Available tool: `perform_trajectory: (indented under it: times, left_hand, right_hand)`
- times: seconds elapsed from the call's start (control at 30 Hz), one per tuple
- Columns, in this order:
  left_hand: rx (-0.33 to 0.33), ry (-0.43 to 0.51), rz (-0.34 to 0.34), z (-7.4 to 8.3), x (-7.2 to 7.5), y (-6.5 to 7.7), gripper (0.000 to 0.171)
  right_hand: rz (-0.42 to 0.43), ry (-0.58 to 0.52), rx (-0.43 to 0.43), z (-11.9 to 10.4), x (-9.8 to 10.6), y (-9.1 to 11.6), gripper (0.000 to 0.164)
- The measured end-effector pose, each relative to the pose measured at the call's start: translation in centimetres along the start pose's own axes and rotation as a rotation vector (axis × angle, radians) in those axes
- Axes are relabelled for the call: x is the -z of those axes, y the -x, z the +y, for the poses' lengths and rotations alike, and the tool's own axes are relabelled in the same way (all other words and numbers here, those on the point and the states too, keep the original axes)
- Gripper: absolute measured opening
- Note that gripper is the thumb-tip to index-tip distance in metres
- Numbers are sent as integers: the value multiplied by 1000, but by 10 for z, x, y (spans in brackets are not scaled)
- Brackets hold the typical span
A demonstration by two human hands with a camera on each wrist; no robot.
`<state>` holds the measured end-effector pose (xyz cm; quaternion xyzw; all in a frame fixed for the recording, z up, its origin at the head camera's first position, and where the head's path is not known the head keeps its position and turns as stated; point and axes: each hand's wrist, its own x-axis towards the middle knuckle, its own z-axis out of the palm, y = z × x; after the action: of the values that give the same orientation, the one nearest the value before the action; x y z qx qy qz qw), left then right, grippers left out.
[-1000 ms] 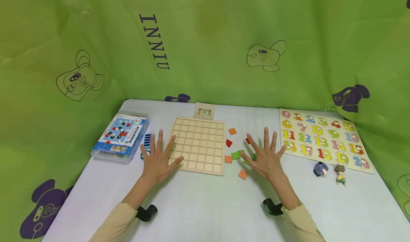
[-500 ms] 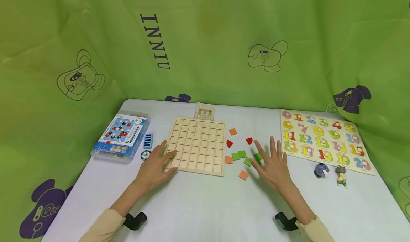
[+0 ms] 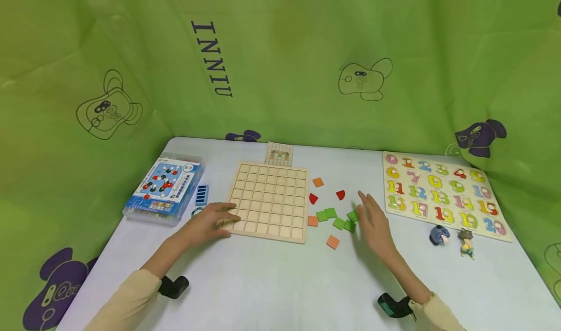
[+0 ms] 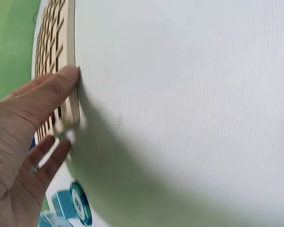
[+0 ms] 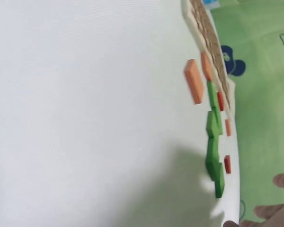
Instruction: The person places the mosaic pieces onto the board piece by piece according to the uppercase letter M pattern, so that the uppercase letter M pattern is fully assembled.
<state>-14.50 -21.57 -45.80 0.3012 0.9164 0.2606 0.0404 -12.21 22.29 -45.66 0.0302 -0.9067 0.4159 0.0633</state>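
Looks like a staged tabletop recording booth: green curtain (image 3: 285,44) with cartoon prints (image 3: 480,138) and INNIU lettering (image 3: 212,58) closes in the white counter (image 3: 280,282) at back and sides. Black wrist devices (image 3: 174,287) worn. Toys laid out: grid board (image 3: 271,202), number puzzle (image 3: 451,197), boxed molecule kit (image 3: 164,187), figurines (image 3: 466,243). Room beyond hidden; home or studio, can't tell.

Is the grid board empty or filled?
Empty where visible: the grid board shows only bare wood; colored pieces lie on the table to its right. The left hand covers part of the board's left edge.
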Motion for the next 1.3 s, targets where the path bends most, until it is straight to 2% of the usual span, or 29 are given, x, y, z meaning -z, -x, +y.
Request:
perform_trajectory:
  times: [0.23, 0.5, 0.63, 0.8, 1.1, 1.3]
  left_hand:
    - [-38, 39, -63, -11, 7, -5, 44]
    - [-40, 63, -66, -12, 9, -10, 42]
    - [-56, 64, -63, -13, 10, -12, 40]
    - [-51, 64, -85, -11, 13, -15, 39]
    - [-25, 91, -112, -10, 15, -18, 38]
    - [-8, 113, -112, -11, 14, -17, 38]
  right_hand:
    - [10, -132, -140, -4, 7, -10, 46]
    - [15, -433, -229, 3, 9, -24, 45]
    - [17, -518, -287, 5, 6, -30, 46]
    - [12, -496, -312, 8, 0, -38, 48]
    - [9, -375, -283, 14, -11, -49, 48]
    - [18, -324, -227, 18, -19, -54, 43]
